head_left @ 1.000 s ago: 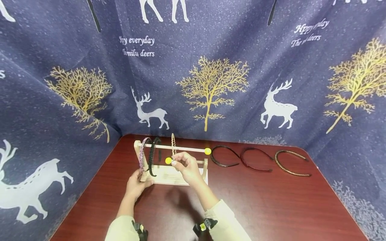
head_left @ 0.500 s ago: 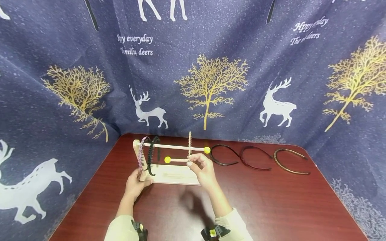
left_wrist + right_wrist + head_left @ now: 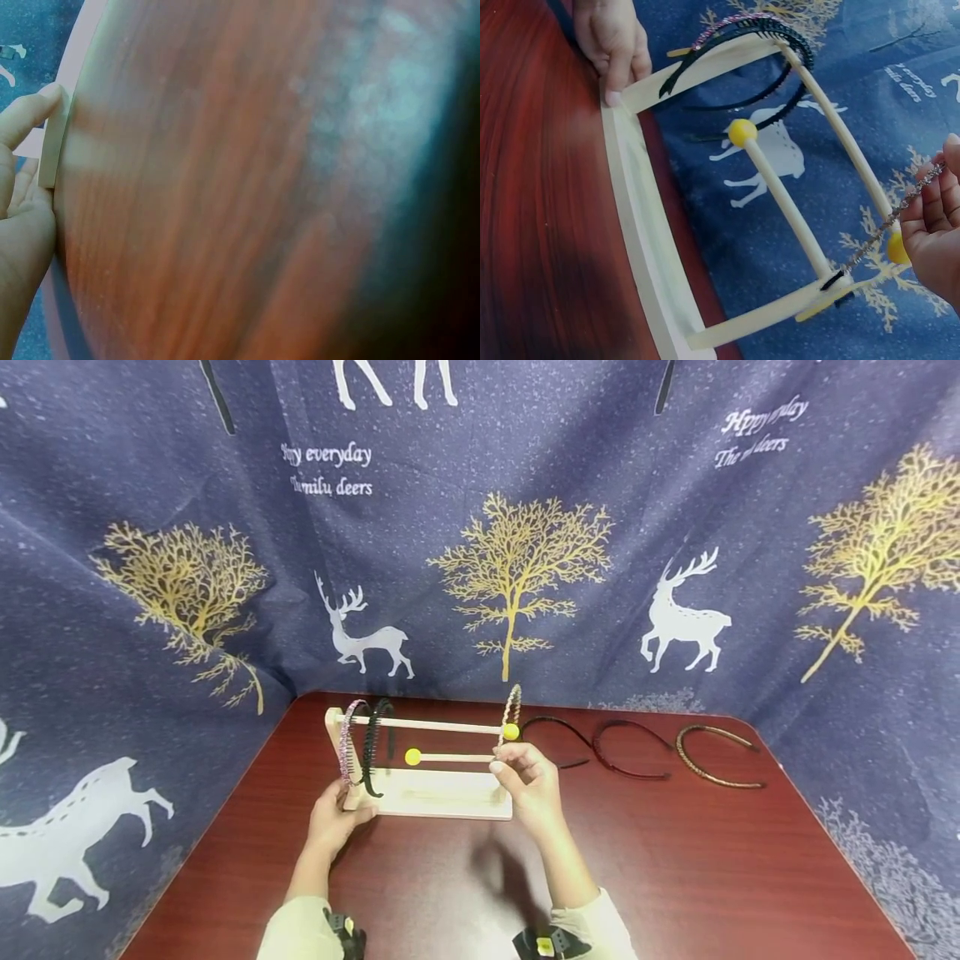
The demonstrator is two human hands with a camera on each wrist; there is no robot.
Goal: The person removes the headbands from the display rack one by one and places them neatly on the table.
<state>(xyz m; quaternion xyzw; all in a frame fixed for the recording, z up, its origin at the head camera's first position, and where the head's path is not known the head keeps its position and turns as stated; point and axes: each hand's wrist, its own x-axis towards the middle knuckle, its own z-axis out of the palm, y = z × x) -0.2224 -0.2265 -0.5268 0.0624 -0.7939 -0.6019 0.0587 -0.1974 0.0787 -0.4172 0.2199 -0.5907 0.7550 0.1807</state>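
A pale wooden headband stand (image 3: 442,806) with two yellow-tipped rods is on the table. My left hand (image 3: 332,818) grips the left end of its base; in the left wrist view the thumb lies along the wood's edge. My right hand (image 3: 534,789) pinches a braided light-coloured headband (image 3: 513,700) at the stand's right side. The headband's arch stands by the yellow ball (image 3: 511,732) of the upper rod; whether the rod passes through it I cannot tell. A pink glittery headband (image 3: 346,747) and a black toothed headband (image 3: 369,752) hang at the upper rod's left end.
Right of the stand, a black headband (image 3: 558,720), a dark red headband (image 3: 630,774) and a gold-brown headband (image 3: 701,774) lie in a row on the red-brown table (image 3: 675,868). A blue deer-print cloth (image 3: 585,635) hangs behind the table's far edge.
My right hand has moved the braided headband rightward along the stand, from near the lower rod's yellow tip to the upper rod's ball. The left hand keeps its hold on the base.
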